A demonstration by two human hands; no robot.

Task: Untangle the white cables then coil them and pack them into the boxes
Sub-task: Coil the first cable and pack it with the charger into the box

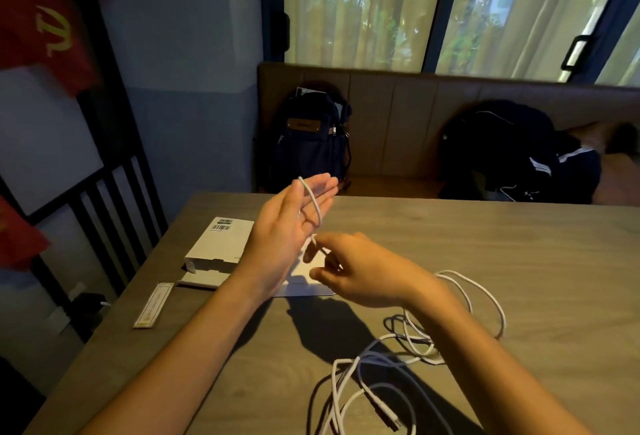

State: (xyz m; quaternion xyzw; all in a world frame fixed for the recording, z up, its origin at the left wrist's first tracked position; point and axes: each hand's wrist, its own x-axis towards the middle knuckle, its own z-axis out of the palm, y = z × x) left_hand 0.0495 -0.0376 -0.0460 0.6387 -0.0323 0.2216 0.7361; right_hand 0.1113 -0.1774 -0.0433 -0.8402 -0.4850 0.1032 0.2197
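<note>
My left hand [289,226] is raised over the table with flat, spread fingers, and a loop of white cable [313,200] is wound around them. My right hand [360,270] pinches the same cable just below the left palm. Loose tangled white cables [391,362] lie on the table under and beside my right forearm, with a large loop [485,299] to the right. A white box [221,244] stands behind my left hand, and a second flat white box [304,285] is partly hidden under both hands.
A wooden table [519,261] carries a narrow paper packet [154,304] near its left edge. Beyond the far edge a bench holds a dark backpack [311,136] and a dark bag [512,154]. A black chair [114,192] stands at the left.
</note>
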